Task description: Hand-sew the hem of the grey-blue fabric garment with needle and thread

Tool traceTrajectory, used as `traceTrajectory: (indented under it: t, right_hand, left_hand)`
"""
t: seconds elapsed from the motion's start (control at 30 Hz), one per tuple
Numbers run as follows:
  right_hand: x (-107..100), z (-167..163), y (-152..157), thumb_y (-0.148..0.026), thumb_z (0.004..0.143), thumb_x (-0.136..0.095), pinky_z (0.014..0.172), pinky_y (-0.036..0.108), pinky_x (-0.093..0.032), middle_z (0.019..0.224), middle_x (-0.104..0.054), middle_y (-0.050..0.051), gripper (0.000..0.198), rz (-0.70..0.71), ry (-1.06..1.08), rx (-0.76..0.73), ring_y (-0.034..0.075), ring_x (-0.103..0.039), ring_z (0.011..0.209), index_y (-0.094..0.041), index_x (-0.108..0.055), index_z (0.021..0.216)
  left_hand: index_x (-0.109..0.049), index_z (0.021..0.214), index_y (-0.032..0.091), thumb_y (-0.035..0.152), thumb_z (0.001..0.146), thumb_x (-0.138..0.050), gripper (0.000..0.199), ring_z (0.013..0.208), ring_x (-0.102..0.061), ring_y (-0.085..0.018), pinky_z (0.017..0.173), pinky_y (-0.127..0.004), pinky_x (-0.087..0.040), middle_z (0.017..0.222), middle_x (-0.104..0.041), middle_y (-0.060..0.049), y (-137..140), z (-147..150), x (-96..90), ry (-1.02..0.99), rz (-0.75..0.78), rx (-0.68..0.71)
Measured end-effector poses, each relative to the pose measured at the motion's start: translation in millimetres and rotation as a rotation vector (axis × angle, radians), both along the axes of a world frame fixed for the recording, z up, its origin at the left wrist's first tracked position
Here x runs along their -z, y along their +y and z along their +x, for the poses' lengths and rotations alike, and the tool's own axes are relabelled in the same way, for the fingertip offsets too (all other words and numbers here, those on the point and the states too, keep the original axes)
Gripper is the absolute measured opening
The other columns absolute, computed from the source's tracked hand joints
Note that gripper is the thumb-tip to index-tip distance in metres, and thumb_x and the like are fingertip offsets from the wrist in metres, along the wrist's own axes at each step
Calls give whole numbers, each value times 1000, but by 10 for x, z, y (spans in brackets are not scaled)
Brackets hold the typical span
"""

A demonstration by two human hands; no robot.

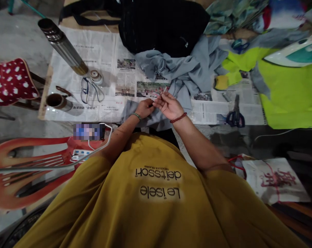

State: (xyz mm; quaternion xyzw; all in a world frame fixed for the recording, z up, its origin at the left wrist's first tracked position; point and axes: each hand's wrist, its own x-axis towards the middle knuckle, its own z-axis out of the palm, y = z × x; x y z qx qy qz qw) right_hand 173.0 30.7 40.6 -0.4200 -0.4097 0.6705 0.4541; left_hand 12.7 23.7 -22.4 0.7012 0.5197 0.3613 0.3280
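Grey cloth (183, 82) lies bunched on the newspaper-covered table and runs down to the near edge in front of me. Over its near part my left hand (145, 108) is closed, its fingertips pinching the cloth; the exact grip is partly hidden. Close beside it, my right hand (170, 106) is turned palm up. Its thumb and forefinger pinch a thin pale stick-like thing (165, 89), too small to make out further. The fingertips of both hands nearly meet.
Scissors (236, 115) lie to the right, near a yellow-green garment (290, 89) with an iron (298, 53). A black bag (163, 26) stands behind. At left are a steel thermos (64, 48), its lid (96, 76), glasses (85, 90) and a mug (58, 102).
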Motion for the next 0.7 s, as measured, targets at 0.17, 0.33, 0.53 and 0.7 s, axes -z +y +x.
traceTrajectory:
  t: [0.17,0.33,0.53,0.7]
  right_hand:
    - [-134,275,173,-45,95,-69,98,46,-62,90,-73,0,21,358,-318,117,19,-74,100,-24,-65,93]
    - [-375,874,470,-24,95,-68,129,54,-31,107,-76,1,5,822,-833,-54,21,-67,124,-27,-73,95]
    - [-588,1480,783,-31,108,-34,130,52,-21,136,-70,10,38,962,-1386,-85,22,-54,142,-25,-72,111]
    - [-876,1756,863,-44,103,-32,127,55,-20,124,-73,7,39,929,-1433,6,27,-50,138,-38,-69,115]
  left_hand:
    - [-69,75,20,11,82,-64,11,81,-65,-17,84,-32,-54,83,-70,-4,-4,10,-47,-43,-13,29]
    - [-70,75,18,12,83,-63,12,83,-66,-17,86,-32,-54,84,-71,-4,5,12,-52,-43,-21,30]
    - [-71,76,18,11,83,-62,13,84,-66,-17,86,-31,-53,85,-72,-4,0,11,-91,-13,-21,37]
    - [-71,76,18,10,82,-61,15,85,-66,-17,86,-30,-52,87,-72,-5,-12,15,-128,16,-31,28]
